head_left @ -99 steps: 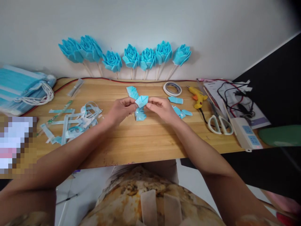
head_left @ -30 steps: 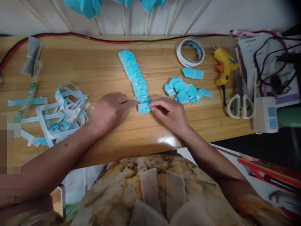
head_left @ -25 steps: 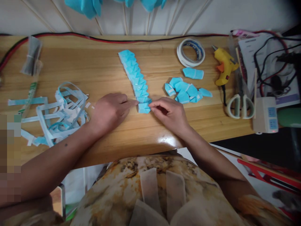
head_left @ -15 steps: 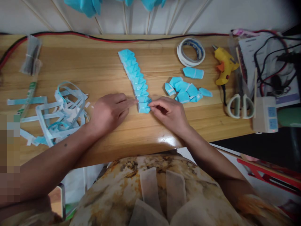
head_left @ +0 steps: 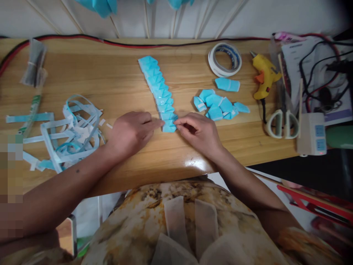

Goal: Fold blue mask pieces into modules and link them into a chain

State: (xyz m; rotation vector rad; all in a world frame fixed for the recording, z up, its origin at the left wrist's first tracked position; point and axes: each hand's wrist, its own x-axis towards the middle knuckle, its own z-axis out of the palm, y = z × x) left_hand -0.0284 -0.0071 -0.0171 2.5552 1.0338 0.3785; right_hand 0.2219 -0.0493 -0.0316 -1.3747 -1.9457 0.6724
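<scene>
A strip of overlapping folded light-blue pieces (head_left: 160, 86) lies on the table in front of me, slanting from far left to near right. My left hand (head_left: 134, 130) has its index finger stretched out to the left edge of the strip's near end, its other fingers curled under. At the opposite edge, my right hand (head_left: 198, 130) pinches the pointed side of the strip between thumb and index finger. Several loose blue folded pieces (head_left: 216, 101) lie to the right of the strip, with a separate one (head_left: 227, 84) behind them.
White tape rolls (head_left: 212, 60), a yellow glue gun (head_left: 264, 73) and scissors (head_left: 282, 123) are on the right, beside a white power box (head_left: 311, 134). Tangled pale-blue strip scraps (head_left: 74, 132) lie left of my left arm. A red-black cable (head_left: 124, 44) runs along the back edge.
My left index finger has shifted very slightly right on the strip's near end. The right hand's pinch stays the same; the whole view has shifted a little.
</scene>
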